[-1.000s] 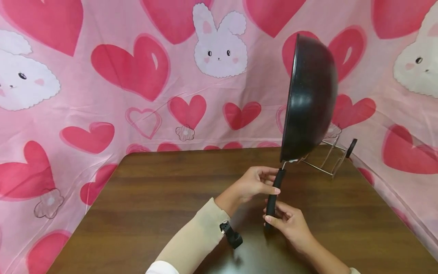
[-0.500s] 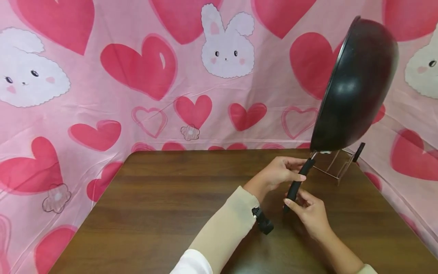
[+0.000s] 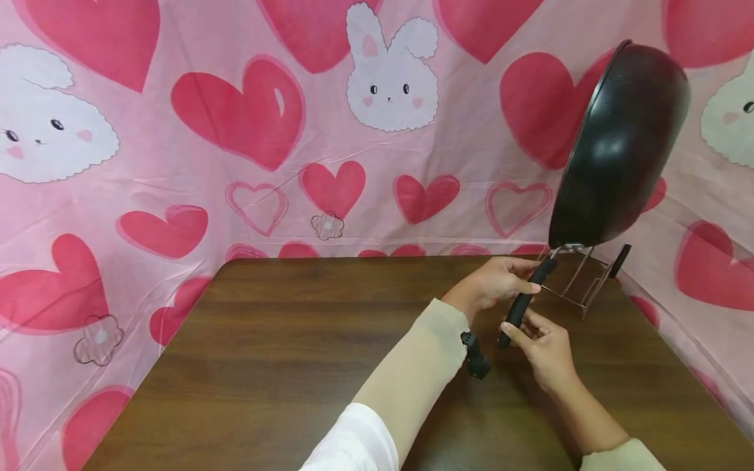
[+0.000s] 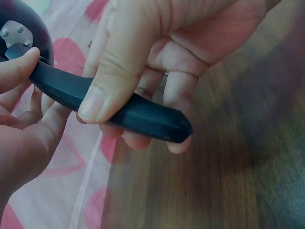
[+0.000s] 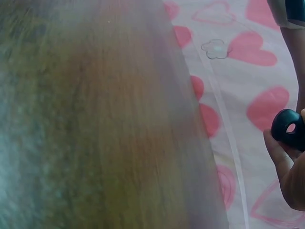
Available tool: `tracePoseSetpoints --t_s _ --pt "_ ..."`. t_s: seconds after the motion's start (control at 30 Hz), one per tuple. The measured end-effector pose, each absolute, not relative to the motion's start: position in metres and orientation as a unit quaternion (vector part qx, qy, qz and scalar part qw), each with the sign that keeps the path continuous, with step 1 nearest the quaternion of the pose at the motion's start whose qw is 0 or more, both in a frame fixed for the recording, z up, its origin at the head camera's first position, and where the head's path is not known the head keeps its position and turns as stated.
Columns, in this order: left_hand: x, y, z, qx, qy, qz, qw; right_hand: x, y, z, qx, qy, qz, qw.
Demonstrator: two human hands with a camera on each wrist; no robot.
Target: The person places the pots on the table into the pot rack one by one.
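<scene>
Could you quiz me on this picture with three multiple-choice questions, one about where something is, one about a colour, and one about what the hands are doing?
1. Where is the wire rack?
A. at the table's far right corner
B. at the near left corner
C. on the floor

2. What colour is the pan?
A. silver
B. black
C. red

3. How is the pan held?
A. flat on the table
B. by one hand alone
C. on edge in the air, both hands on its handle

Answers: 1 A, the rack stands under the pan by the cloth; 2 B, its body is dark black; 3 C, the left hand and right hand grip the handle.
</scene>
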State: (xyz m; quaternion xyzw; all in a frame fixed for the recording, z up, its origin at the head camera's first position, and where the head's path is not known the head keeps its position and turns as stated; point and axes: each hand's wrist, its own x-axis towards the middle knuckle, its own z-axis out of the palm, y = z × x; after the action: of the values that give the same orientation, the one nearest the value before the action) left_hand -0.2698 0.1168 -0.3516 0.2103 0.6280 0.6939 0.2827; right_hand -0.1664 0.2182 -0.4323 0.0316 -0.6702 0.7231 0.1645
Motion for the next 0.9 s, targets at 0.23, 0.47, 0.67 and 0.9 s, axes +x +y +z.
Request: tracePoseSetpoints --t_s 0.23,0.47,0.67,0.9 --pt "-0.272 0.121 -0.361 0.179 0.642 0.686 0.292 -0.164 0.214 -0.435 0.000 -0.657 0.741 0.140" --pt "-0.274 0.118 -0.375 0.162 0.650 0.677 0.306 -0.157 0.203 -0.440 -0.021 -0.640 0.759 0.117" --pt "-0.274 0.110 -0.388 0.160 0.647 0.666 0.335 -0.152 0.194 -0.447 -0.048 -0.636 0.764 0.097" --pt "-0.273 0.100 -0.400 0.145 0.633 0.668 0.364 -0.146 0.189 -0.449 -0.064 -0.636 0.767 0.054"
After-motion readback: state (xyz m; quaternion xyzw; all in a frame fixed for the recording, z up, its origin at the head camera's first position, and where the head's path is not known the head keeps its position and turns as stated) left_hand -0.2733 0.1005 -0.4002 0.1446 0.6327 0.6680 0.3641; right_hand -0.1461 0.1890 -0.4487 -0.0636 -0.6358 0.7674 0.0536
